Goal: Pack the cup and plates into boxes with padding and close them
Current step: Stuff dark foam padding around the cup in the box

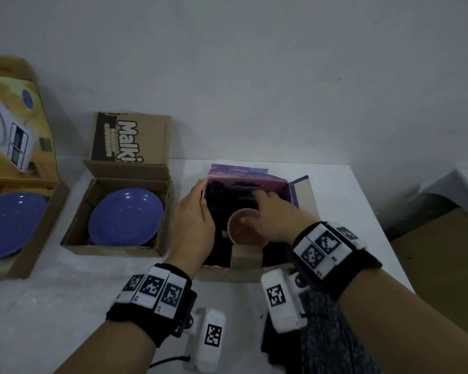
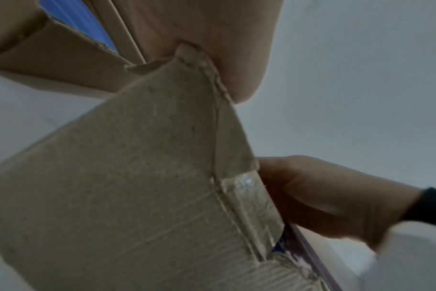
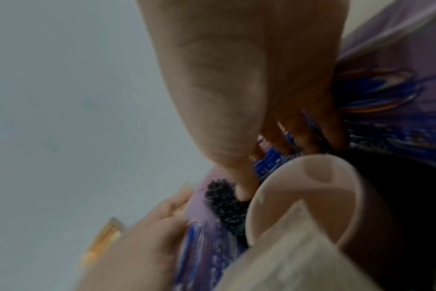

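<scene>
- Cup (image 1: 247,230), pinkish, sits upright inside a purple box (image 1: 254,182) lined with black padding (image 1: 222,211), mid-table.
- Left hand (image 1: 193,220) grips the box's left flap, thumb inside and fingers curled outside.
- Right hand (image 1: 276,214) reaches into the box above the cup, fingers extended and slightly apart, touching the padding at the far wall.
- Two blue plates (image 1: 126,215) (image 1: 8,225) lie in open cardboard boxes (image 1: 79,230) (image 1: 25,263) to the left.

- Your bare forearms wear black wrist bands (image 1: 152,306) faced with white square-coded marker tiles (image 1: 322,247).
- White marker-tagged camera pods (image 1: 210,338) hang beneath your wrists.
</scene>
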`<state>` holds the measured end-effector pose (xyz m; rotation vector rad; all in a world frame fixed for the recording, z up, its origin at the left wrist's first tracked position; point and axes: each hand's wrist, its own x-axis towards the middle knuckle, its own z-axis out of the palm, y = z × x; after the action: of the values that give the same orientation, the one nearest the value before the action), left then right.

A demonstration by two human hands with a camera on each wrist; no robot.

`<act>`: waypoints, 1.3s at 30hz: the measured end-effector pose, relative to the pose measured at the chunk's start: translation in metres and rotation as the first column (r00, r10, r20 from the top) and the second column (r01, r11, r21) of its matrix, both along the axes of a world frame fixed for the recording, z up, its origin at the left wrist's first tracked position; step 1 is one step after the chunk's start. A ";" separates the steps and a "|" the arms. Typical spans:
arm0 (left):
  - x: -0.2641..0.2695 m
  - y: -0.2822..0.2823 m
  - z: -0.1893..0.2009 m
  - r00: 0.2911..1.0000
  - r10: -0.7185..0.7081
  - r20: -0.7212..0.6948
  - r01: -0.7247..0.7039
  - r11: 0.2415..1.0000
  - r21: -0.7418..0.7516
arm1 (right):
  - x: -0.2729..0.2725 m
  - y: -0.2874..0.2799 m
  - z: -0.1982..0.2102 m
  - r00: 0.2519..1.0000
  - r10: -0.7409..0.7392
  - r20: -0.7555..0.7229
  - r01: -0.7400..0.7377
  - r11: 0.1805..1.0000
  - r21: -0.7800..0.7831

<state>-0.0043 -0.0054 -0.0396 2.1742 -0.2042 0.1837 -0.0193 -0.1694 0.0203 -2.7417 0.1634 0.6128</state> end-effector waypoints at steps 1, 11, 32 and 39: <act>0.001 0.000 -0.001 1.000 -0.008 0.010 0.008 1.000 0.012 | -0.007 -0.001 0.002 0.997 -0.014 0.070 0.016 0.999 -0.028; -0.004 0.001 0.002 0.995 0.016 0.100 -0.040 0.969 0.244 | -0.075 -0.001 0.005 0.988 0.152 0.011 -0.151 0.965 0.215; 0.003 0.004 -0.008 0.998 0.008 0.067 -0.011 0.999 0.045 | -0.055 0.011 0.031 0.888 0.287 0.360 -0.259 0.958 -0.126; -0.002 0.001 -0.005 0.999 0.031 0.036 -0.030 0.999 -0.009 | 0.019 0.032 0.008 0.899 0.427 0.101 -0.403 0.895 -0.192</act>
<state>-0.0067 -0.0048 -0.0449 2.1681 -0.1907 0.2413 0.0001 -0.1374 0.0287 -2.9916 -0.4405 0.5251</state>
